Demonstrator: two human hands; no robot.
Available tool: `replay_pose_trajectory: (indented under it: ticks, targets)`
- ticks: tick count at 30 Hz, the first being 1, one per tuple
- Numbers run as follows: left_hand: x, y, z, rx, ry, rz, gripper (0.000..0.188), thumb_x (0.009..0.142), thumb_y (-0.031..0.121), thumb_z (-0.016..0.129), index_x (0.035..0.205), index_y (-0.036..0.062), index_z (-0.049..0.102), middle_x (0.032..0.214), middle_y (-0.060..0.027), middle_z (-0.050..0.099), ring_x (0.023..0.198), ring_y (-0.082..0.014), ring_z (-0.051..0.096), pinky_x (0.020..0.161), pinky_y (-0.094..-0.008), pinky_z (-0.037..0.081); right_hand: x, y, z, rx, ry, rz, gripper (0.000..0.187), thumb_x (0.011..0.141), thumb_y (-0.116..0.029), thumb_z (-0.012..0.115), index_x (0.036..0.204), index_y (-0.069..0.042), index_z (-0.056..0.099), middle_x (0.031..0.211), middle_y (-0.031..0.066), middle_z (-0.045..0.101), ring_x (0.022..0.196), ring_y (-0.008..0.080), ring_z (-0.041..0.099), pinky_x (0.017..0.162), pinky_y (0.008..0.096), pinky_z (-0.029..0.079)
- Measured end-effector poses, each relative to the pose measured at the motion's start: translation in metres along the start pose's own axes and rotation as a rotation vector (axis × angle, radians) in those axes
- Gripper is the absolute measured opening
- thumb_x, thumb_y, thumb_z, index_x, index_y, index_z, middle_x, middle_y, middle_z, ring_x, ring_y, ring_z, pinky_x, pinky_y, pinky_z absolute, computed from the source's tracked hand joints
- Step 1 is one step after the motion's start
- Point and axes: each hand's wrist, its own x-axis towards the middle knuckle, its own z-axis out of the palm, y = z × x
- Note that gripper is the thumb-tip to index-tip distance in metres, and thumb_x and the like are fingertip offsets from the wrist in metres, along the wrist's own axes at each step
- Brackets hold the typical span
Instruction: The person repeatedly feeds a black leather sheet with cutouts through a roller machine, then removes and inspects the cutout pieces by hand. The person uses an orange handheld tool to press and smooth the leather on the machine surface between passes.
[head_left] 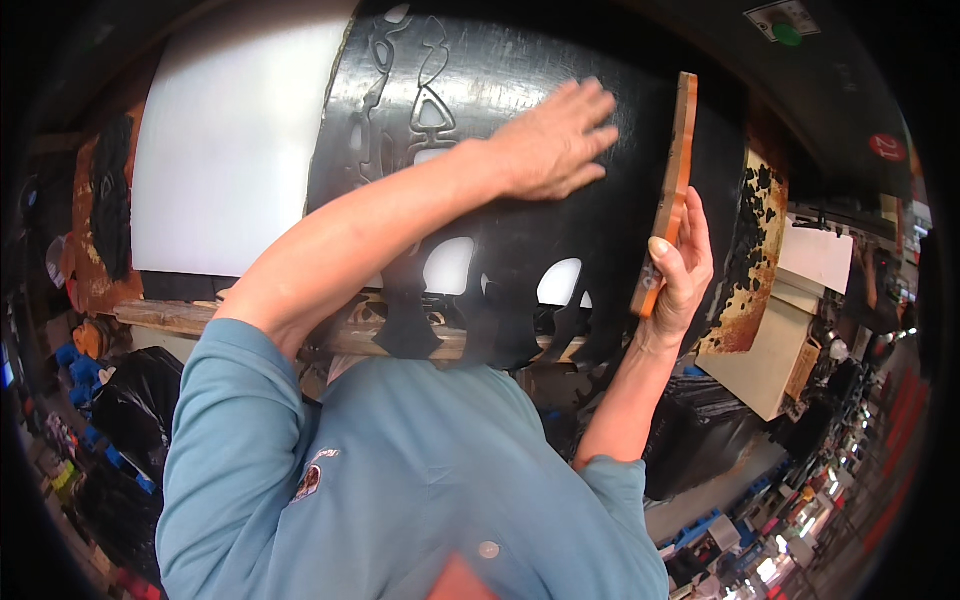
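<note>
A large black sheet (480, 60), glossy and leather-like, drapes over the work surface in front of me. Holes of several shapes run through its left part and near edge, with thin strips left between them. Over the middle of the sheet is my left hand (550, 140), palm down, fingers stretched out and slightly blurred; it holds nothing. My right hand (682, 265) grips the near end of an orange-brown cutting die (678, 165), thumb on one side and fingers on the other. The die stands on edge, so its full outline is hidden.
A white cutting board (230, 140) shows left of the sheet and through its holes. A wooden rail (165, 315) runs along the near edge. Rusty plates (755, 260) with black scraps flank both sides. A dark machine part with a green button (787, 35) overhangs at upper right.
</note>
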Motion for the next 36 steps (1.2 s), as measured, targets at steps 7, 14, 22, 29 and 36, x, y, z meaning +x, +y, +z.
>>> replay_pose_trajectory:
  ticks: [7,14,22,29,36]
  targets:
    - [-0.090,0.049,-0.067,-0.636,-0.555,0.038,0.029,0.101,0.025,0.073,0.111,-0.0023,0.073,0.126,-0.0178,0.072,0.128,-0.0389,0.064,0.111,-0.0510,0.052,0.004,0.011,-0.016,0.030,-0.002,0.003,0.100,0.076,-0.027,0.085,0.158,0.013,0.044,0.140,0.0235,0.064,0.129,0.0275,0.064,0.113,0.0360,0.047]
    - [-0.137,0.061,-0.101,-0.142,-0.064,-0.057,0.056,0.093,0.024,0.083,0.139,0.0008,0.062,0.152,-0.0184,0.059,0.145,-0.0395,0.054,0.122,-0.0543,0.042,0.005,0.005,0.001,-0.050,-0.038,-0.004,0.093,0.078,-0.016,0.085,0.157,0.011,0.045,0.135,0.0212,0.066,0.119,0.0244,0.067,0.106,0.0351,0.051]
    - [-0.153,0.030,-0.071,0.140,0.041,-0.362,0.076,0.093,0.017,0.081,0.158,-0.0007,0.046,0.167,-0.0212,0.045,0.157,-0.0419,0.039,0.128,-0.0547,0.034,-0.015,0.006,0.057,-0.333,-0.135,-0.149,0.086,0.071,-0.017,0.094,0.147,0.004,0.061,0.148,0.0194,0.056,0.129,0.0283,0.062,0.110,0.0403,0.050]
    - [-0.152,0.032,-0.074,0.099,0.062,-0.388,0.067,0.093,0.015,0.080,0.152,-0.0022,0.054,0.165,-0.0207,0.048,0.156,-0.0400,0.041,0.128,-0.0544,0.034,-0.001,0.022,0.113,-0.827,-0.190,-0.502,0.084,0.057,-0.027,0.091,0.135,-0.004,0.070,0.145,0.0283,0.050,0.127,0.0454,0.053,0.104,0.0513,0.052]
    - [-0.153,0.030,-0.072,0.054,0.061,-0.377,0.066,0.093,0.015,0.080,0.150,-0.0043,0.055,0.164,-0.0213,0.049,0.156,-0.0398,0.041,0.129,-0.0548,0.033,0.002,0.037,0.130,-0.924,-0.177,-0.647,0.075,0.057,-0.026,0.087,0.128,-0.007,0.073,0.140,0.0295,0.051,0.120,0.0456,0.054,0.099,0.0526,0.052]
